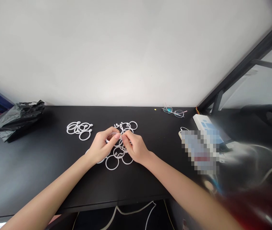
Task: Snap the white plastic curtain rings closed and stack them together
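Observation:
Both hands meet over a loose pile of white plastic rings [112, 162] on the black table. A white ring [110, 138] is pinched between the thumb and fingers of my left hand [104, 143]. My right hand [136, 147] is closed at the same ring's right side, its thumb and forefinger pressed together close to my left thumb. What sits between the right fingertips is mostly hidden. Small white clip-like pieces [117, 126] lie just beyond the hands. Left of them is a separate group of white rings [85, 135], each with a small round knob.
A crumpled black plastic bag [18, 118] rests at the left. Eyeglasses [173, 111] lie near the wall, with a small yellow bit [155, 109] beside them. At the right are a blurred-out phone [196, 150], a white box [204, 126] and clear plastic wrapping [248, 159]. Cables hang below the table's front edge.

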`<state>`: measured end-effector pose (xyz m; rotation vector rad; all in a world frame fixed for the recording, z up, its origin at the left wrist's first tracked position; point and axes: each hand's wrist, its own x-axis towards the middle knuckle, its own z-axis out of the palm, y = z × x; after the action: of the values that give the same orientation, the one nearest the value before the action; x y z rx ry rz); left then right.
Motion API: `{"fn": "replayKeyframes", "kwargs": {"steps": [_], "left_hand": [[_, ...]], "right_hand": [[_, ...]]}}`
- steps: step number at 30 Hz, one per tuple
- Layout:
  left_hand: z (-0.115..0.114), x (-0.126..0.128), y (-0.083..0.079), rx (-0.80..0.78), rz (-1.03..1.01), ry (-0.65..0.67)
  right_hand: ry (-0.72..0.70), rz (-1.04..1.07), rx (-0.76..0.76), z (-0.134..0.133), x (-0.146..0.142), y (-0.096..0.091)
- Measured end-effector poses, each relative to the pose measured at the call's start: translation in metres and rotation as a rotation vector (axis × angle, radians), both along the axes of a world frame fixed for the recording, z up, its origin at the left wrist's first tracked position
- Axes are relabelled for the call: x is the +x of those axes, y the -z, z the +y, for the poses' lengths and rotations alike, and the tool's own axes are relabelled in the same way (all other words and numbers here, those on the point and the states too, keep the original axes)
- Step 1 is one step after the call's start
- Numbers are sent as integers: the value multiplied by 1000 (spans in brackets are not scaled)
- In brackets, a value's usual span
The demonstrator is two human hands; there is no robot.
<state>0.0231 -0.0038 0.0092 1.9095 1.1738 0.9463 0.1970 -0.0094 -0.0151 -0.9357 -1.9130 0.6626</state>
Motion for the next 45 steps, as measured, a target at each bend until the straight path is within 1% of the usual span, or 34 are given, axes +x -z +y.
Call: {"fn": "replayKeyframes", "kwargs": {"steps": [3,7,10,15,18,20,22,26,28,31,33,37,39,41,45], "left_hand": [[-1,1,2,2,-1,-11],[-2,2,2,-32,-42,20],[-3,3,2,-71,-75,48],[-3,3,1,-78,-83,56],[-2,2,-1,-58,-62,57],[0,-1,-3,-14,-20,50],[2,-5,-5,38,26,10],[10,-16,-8,143,113,-110],[15,-22,-8,226,225,-179],[25,-36,-6,326,437,-333],[32,-51,-5,354,489,-414],[43,-84,-1,383,508,-506],[47,-95,2,369,571,-521],[50,-101,5,318,675,-526],[53,-100,11,217,856,-520]], "right_hand": [[5,-29,70,2,0,0],[-5,-15,145,2,-1,0],[-20,-6,144,1,-1,0],[-26,-29,124,0,-1,-2],[-13,-20,126,1,1,-2],[11,1,127,1,3,-2],[52,36,124,2,6,-2],[112,126,102,3,11,-2],[120,148,96,3,12,-2],[124,158,97,4,13,-1],[123,161,97,5,13,-1],[115,159,109,6,13,0],[108,158,114,5,13,0],[104,158,121,5,13,0],[100,160,144,6,12,1]]}}
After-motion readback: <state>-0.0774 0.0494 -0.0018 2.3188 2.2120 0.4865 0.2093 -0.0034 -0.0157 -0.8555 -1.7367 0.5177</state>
